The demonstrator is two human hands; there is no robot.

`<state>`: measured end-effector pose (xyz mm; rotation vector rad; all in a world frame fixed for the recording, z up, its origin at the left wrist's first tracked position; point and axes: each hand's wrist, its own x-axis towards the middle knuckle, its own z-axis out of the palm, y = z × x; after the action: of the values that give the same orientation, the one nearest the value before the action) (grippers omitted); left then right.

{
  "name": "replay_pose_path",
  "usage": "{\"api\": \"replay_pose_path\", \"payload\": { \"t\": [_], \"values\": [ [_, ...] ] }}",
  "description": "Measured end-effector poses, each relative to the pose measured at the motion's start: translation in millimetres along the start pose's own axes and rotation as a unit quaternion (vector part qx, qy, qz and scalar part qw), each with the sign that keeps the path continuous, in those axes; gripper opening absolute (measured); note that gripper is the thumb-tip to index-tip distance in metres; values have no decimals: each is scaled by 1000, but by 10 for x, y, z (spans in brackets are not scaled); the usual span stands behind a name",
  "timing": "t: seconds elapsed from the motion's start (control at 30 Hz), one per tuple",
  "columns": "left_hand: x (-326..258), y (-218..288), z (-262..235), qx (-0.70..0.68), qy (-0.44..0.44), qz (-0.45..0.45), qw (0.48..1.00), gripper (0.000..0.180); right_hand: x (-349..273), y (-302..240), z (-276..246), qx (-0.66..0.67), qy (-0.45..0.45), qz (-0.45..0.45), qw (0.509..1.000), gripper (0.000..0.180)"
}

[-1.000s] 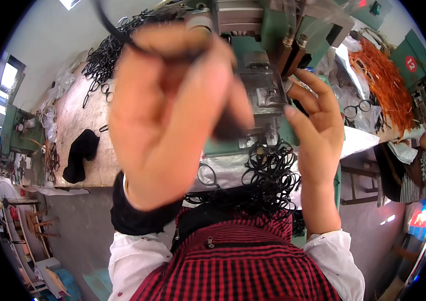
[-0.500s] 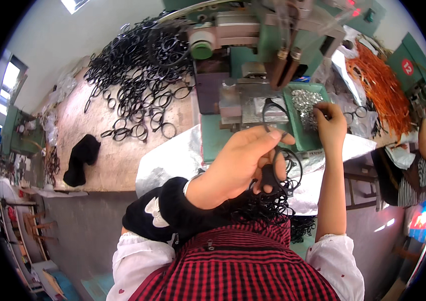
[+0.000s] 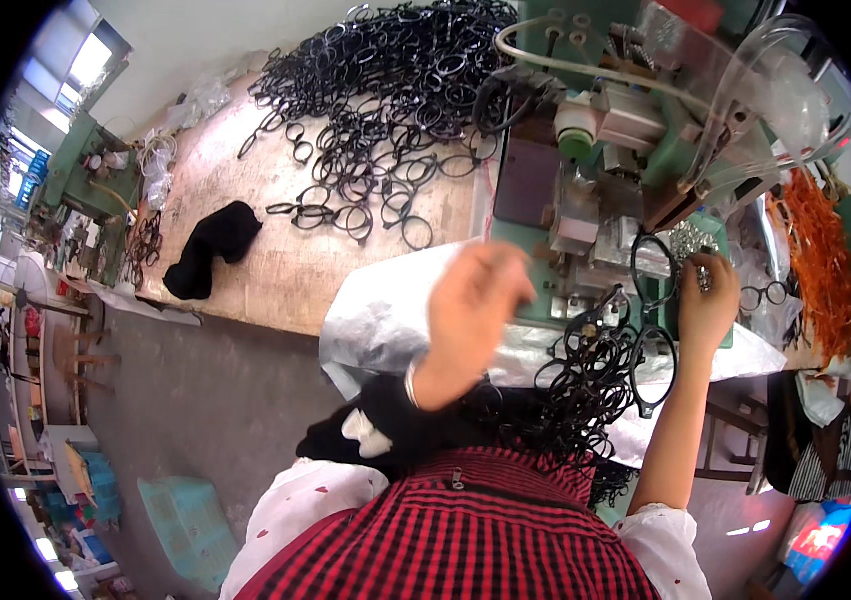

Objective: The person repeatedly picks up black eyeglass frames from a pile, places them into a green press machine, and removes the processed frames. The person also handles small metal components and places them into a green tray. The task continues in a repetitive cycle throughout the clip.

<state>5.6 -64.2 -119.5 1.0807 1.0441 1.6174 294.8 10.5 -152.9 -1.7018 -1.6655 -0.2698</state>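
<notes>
My right hand is closed beside the machine, its fingers curled around small silvery metal parts. A black eyeglass frame stands on end against that hand's left side and appears held by it; the exact grip is hidden. More silvery parts lie in the green tray just beyond the fingers. My left hand hangs blurred over the white sheet, away from the frame; its fingers are smeared. Below the right hand, a tangle of black eyeglass frames hangs at the table's front edge.
A large heap of black eyeglass frames covers the table's back left. A black cloth sleeve lies near its left edge. The green machine with clear hoses stands ahead. Orange strips and another person's striped clothing are at right.
The eyeglass frame has gone from my left hand to beside my right hand. My left hand has drawn back leftward. My right hand has lifted out of the tray. The view has swung left.
</notes>
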Motion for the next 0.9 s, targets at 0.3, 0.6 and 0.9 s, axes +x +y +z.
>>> {"api": "replay_pose_path", "payload": {
  "t": [0.3, 0.6, 0.9],
  "values": [
    [1658, -388, -85, 284, 67, 205, 934, 66, 67, 77, 43, 350, 43, 147, 924, 20],
    [1070, 64, -1187, 86, 231, 144, 958, 23, -434, 369, -310, 385, 97, 217, 892, 11],
    [1148, -154, -1401, 545, -28, 293, 785, 12, -167, -484, -633, 350, -36, 157, 923, 17]
  ]
}}
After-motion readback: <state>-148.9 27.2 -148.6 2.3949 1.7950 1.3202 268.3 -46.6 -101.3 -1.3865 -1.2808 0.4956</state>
